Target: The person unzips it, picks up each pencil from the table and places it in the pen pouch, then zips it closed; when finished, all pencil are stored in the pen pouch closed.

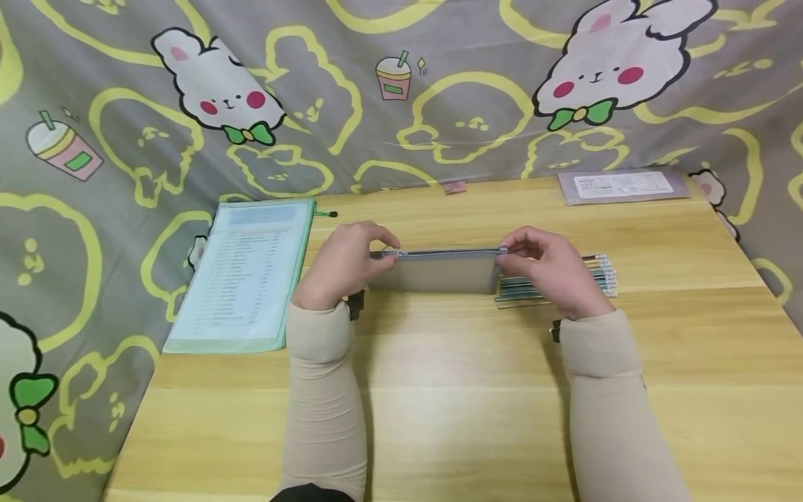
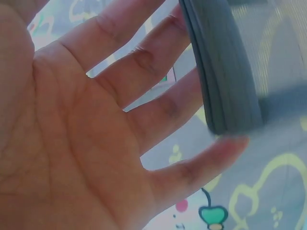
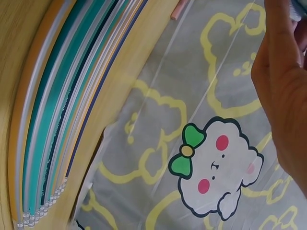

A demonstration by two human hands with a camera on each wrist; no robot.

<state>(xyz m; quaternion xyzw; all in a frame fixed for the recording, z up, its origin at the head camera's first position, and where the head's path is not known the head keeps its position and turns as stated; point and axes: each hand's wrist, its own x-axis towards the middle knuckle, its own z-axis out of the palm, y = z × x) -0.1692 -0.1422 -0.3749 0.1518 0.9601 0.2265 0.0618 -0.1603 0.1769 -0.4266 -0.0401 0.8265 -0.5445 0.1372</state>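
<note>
A flat grey zippered pouch (image 1: 439, 273) is held lengthwise over the table, its blue-grey zip along the top edge. My left hand (image 1: 339, 265) pinches the zip's left end, where a ring-shaped pull shows. At the opposite end of the zip, my right hand (image 1: 555, 272) pinches the corner between thumb and fingers. In the left wrist view, the other fingers of the left hand (image 2: 105, 124) spread beside the pouch's dark end (image 2: 225, 72). A row of pencils (image 1: 607, 279) with white eraser ends lies under and beside the right hand; the right wrist view shows green, orange and blue pencils (image 3: 53, 115).
A pale document bag (image 1: 245, 272) with green trim and a printed sheet lies at the left. Along the back are a small pink block (image 1: 455, 187) and a mauve packet (image 1: 621, 186) with a white label. Patterned grey cloth (image 1: 345, 104) borders the table.
</note>
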